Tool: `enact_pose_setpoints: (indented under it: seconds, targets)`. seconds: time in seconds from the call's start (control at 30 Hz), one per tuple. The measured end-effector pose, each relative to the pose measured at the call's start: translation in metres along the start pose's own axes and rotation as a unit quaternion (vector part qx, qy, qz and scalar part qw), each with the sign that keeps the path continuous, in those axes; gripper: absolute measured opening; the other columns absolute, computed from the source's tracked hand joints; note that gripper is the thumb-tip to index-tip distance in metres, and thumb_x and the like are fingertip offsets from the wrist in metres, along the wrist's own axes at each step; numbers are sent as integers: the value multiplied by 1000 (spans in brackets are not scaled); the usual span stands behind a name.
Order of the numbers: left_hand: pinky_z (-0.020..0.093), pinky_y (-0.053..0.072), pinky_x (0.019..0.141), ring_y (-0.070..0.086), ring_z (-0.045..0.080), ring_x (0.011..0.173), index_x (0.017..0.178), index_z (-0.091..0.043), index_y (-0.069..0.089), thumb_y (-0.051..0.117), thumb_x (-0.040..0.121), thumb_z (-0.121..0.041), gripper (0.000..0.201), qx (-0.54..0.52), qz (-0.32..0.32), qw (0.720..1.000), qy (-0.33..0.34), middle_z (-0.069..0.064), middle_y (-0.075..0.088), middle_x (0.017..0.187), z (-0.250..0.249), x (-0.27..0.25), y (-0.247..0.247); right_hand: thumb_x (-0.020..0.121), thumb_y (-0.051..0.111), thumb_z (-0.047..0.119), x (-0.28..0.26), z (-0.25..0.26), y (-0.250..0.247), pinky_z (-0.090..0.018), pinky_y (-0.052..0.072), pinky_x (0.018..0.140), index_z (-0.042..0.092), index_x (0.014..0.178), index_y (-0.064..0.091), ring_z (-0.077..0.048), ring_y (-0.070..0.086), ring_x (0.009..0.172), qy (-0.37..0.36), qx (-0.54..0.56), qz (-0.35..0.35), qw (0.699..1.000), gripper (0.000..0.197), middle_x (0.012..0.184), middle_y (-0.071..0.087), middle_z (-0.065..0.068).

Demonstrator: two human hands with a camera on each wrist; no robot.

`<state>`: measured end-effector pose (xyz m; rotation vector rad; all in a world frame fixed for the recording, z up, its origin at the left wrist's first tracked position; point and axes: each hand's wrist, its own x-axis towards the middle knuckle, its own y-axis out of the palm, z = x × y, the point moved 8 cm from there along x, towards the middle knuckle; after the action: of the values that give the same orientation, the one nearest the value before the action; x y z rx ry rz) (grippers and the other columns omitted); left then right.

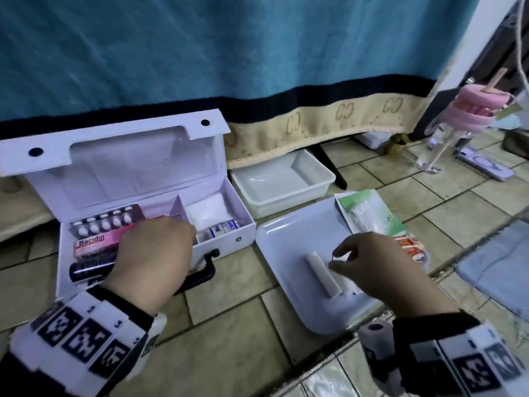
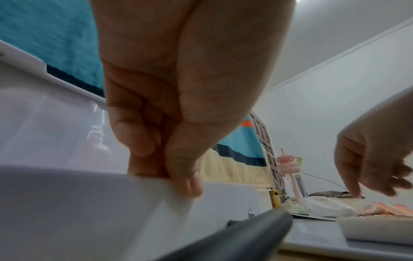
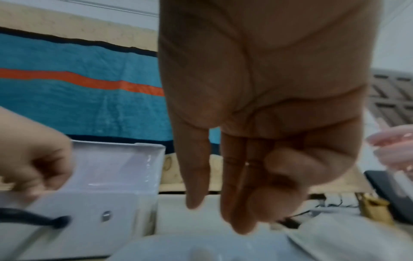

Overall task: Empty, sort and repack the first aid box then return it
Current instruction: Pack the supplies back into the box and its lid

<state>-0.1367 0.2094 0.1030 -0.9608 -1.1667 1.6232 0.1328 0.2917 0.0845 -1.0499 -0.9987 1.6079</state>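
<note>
The white first aid box (image 1: 226, 242) stands open on the tiled floor, its lid leaning back. Inside lie a blister pack (image 1: 106, 222), a pink Bacidin carton (image 1: 91, 242), a black tube (image 1: 88, 267), a crepe bandage (image 1: 220, 227) and a white pad (image 1: 206, 210). My left hand (image 1: 183, 227) reaches into the box's middle. In the left wrist view its thumb and fingers (image 2: 178, 176) press together behind the front wall, and whatever they touch is hidden. My right hand (image 1: 335, 262) hovers over the white tray (image 1: 286, 242), fingers hanging loose beside a white roll (image 1: 323, 273).
A green-and-white packet (image 1: 369, 213) and an orange packet (image 1: 409, 247) lie on the tray's right side. An empty white tub (image 1: 280, 181) sits under the blanket's edge. A pink-lidded tumbler (image 1: 446, 133), a phone (image 1: 483, 164) and a grey cloth (image 1: 501, 267) lie to the right.
</note>
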Motion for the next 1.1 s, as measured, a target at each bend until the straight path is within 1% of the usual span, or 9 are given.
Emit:
enact_pose_setpoints:
  seconds: [0.13, 0.23, 0.37, 0.43, 0.5, 0.6, 0.8, 1.0, 1.1]
  targets:
    - [28, 44, 67, 61, 20, 88, 85, -27, 59, 58, 88, -28, 3, -52, -13, 999, 6, -3, 62, 86, 8, 7, 4, 83, 51, 55, -1, 6, 30, -30, 47, 72, 16, 80, 60, -26, 62, 93, -2, -66, -4, 998, 39, 94, 64, -3]
    - [25, 36, 63, 58, 18, 84, 69, -31, 47, 61, 86, -29, 23, -90, -31, 995, 0, -11, 44, 64, 13, 8, 5, 87, 51, 44, -4, 15, 41, -29, 37, 67, 20, 74, 45, -27, 63, 95, -16, -79, -17, 997, 28, 95, 62, -6]
    - [25, 34, 64, 61, 20, 90, 72, -33, 50, 60, 88, -33, 18, -98, -44, 994, 1, -5, 62, 86, 14, 7, 5, 89, 50, 38, -13, 30, 32, -28, 35, 63, 19, 72, 44, -27, 60, 81, -17, -67, -26, 997, 27, 78, 55, -3]
    - [25, 34, 64, 61, 20, 90, 77, -33, 57, 59, 88, -33, 12, -107, -41, 993, 0, -4, 60, 86, 14, 7, 5, 88, 49, 36, -15, 49, 10, -30, 37, 61, 17, 72, 50, -29, 55, 75, -42, -50, -50, 997, 24, 75, 53, -3]
    - [24, 35, 65, 61, 19, 91, 82, -31, 63, 61, 88, -34, 7, -127, -34, 991, -9, -5, 60, 84, 17, 8, 6, 89, 47, 31, -14, 79, -13, -31, 42, 67, 16, 90, 57, -29, 58, 87, -94, -34, -79, 992, 18, 92, 57, -6]
    - [24, 38, 67, 62, 18, 94, 88, -30, 68, 63, 86, -35, 7, -141, -31, 989, -21, -5, 68, 94, 20, 8, 8, 93, 46, 17, -6, 131, -31, -29, 35, 68, 13, 107, 52, -28, 55, 100, -167, -42, -102, 980, 16, 110, 50, -7]
    - [27, 43, 69, 64, 22, 93, 94, -27, 69, 59, 88, -28, 12, -117, -16, 993, -30, 0, 68, 96, 20, 7, 9, 87, 48, 6, 18, 205, 9, -30, 34, 69, 12, 119, 50, -25, 50, 109, -279, -172, -54, 943, 33, 122, 46, -7]
    - [27, 41, 70, 62, 22, 96, 94, -28, 68, 58, 88, -30, 12, -123, -17, 992, -21, 0, 67, 99, 19, 6, 7, 87, 44, 4, 32, 215, 46, -33, 40, 88, 8, 116, 58, -28, 45, 117, -297, -221, 18, 929, 32, 125, 48, -11]
    - [28, 45, 74, 62, 22, 96, 95, -27, 69, 59, 87, -31, 14, -135, -10, 990, -27, -1, 67, 100, 20, 7, 8, 85, 43, 0, 33, 216, 54, -33, 41, 86, 8, 113, 60, -30, 48, 115, -320, -204, 28, 925, 33, 120, 52, -13]
